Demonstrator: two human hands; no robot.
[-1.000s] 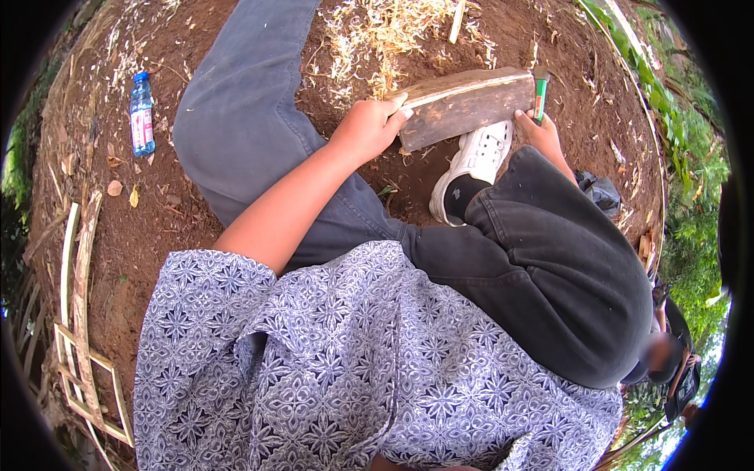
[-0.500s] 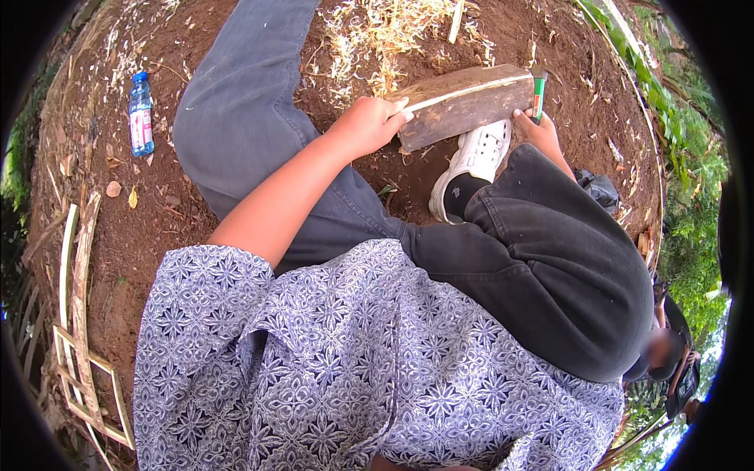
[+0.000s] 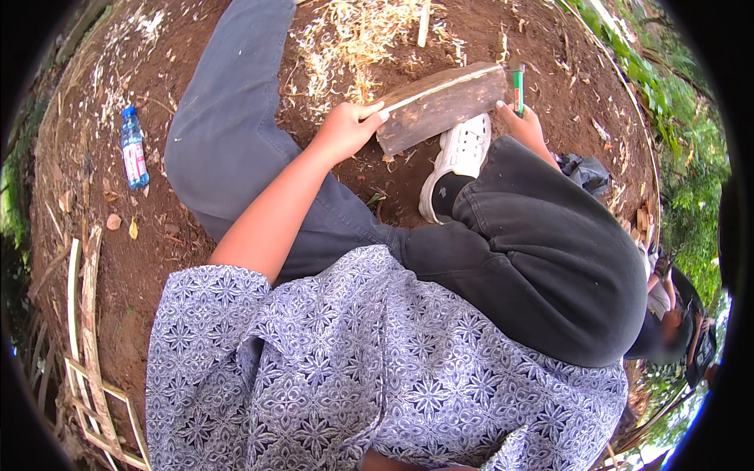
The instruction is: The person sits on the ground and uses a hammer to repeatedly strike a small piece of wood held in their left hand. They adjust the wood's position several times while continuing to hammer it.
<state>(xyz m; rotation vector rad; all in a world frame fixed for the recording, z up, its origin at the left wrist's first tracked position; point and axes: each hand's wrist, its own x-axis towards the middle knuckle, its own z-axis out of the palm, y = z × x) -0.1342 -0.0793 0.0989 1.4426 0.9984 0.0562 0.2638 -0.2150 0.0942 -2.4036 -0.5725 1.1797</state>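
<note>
While the person sits on bare soil, head view: left hand (image 3: 345,129) curls its fingers over the near end of a wood slab (image 3: 440,106), steadying it above the white shoe (image 3: 459,161). Right hand (image 3: 525,125) braces the far end, fingers closed around a green marker (image 3: 518,78).

Single head-worn fisheye view, steep downward over own torso, close; ground (image 3: 118,259) bends toward rim.

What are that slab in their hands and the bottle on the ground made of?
The slab looks like raw wood: brown bark face, pale cut edge, shavings nearby. The bottle seems clear plastic, with a blue cap. Left hand grips the slab's end.
</note>
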